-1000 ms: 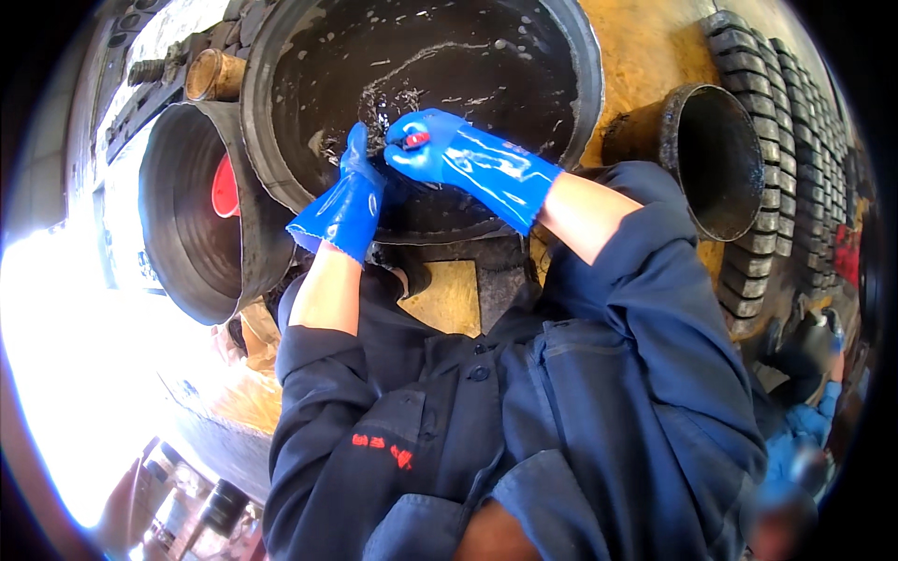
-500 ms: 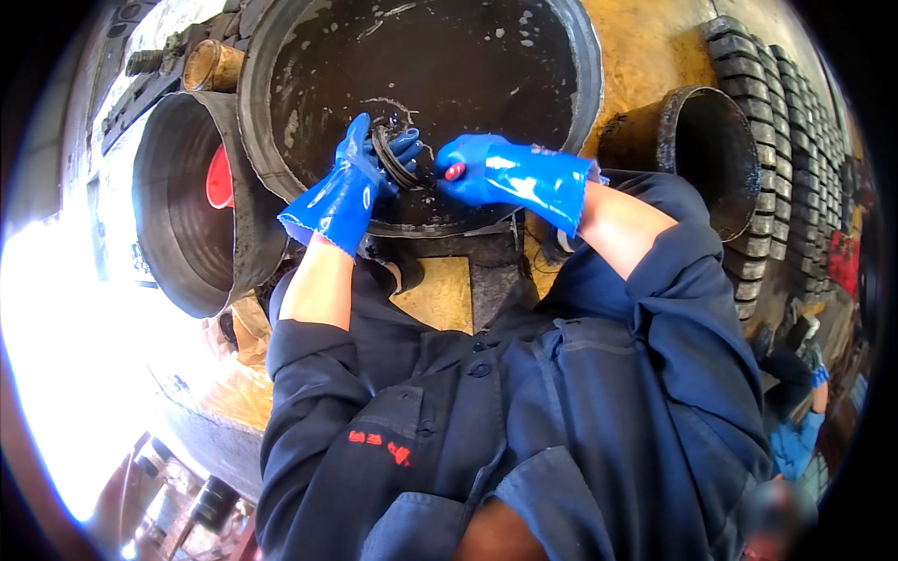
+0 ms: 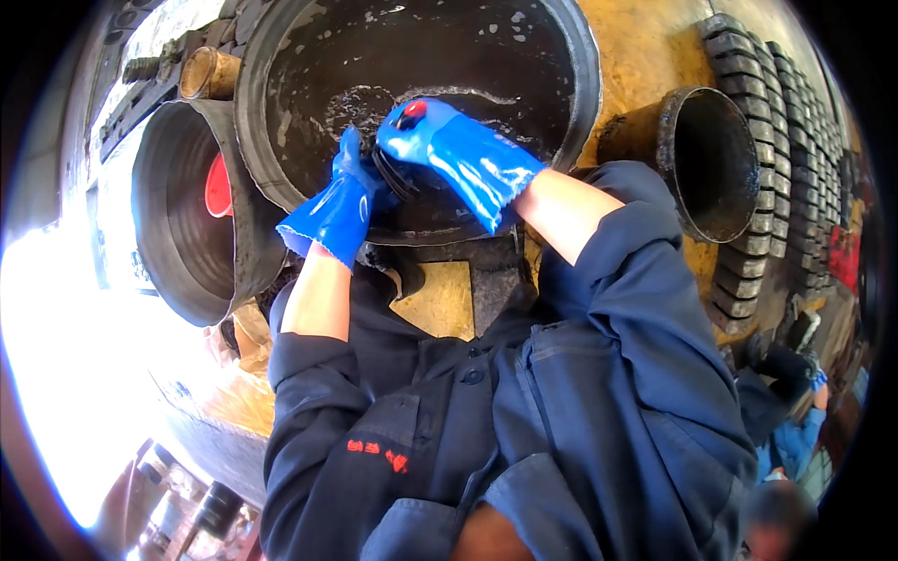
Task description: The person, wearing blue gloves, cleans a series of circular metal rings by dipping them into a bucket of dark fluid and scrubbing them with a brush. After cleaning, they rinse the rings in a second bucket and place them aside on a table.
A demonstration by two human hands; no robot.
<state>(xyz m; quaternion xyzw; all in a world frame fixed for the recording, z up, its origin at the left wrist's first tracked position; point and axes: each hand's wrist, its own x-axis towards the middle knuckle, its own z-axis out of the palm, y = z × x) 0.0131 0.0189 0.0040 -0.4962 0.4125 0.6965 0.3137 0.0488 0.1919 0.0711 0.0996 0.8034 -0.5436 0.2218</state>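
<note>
My left hand (image 3: 341,192), in a long blue rubber glove, grips a bundle of dark rings (image 3: 396,176) over the near part of a large round tub (image 3: 582,84). Dark liquid (image 3: 421,47) fills the tub, with ripples around my hands. My right hand (image 3: 440,140), gloved alike, is closed round a small tool with a red and black handle end (image 3: 412,111). That hand lies against the top of the rings; the tool's working end is hidden beneath it. Most of the left fingers are covered by the rings and the right glove.
Left of the tub, a wide dark drum (image 3: 187,206) lies tipped with a red container (image 3: 218,187) inside. A rusty can (image 3: 210,73) stands beyond it. At right are an open black barrel (image 3: 716,164) and stacked tyres (image 3: 739,103). Another person (image 3: 795,430) is at lower right.
My right hand has moved left and away from me, from beside the rings onto them, with the red-ended tool. The left hand stays nearly in place. The liquid has more ripples.
</note>
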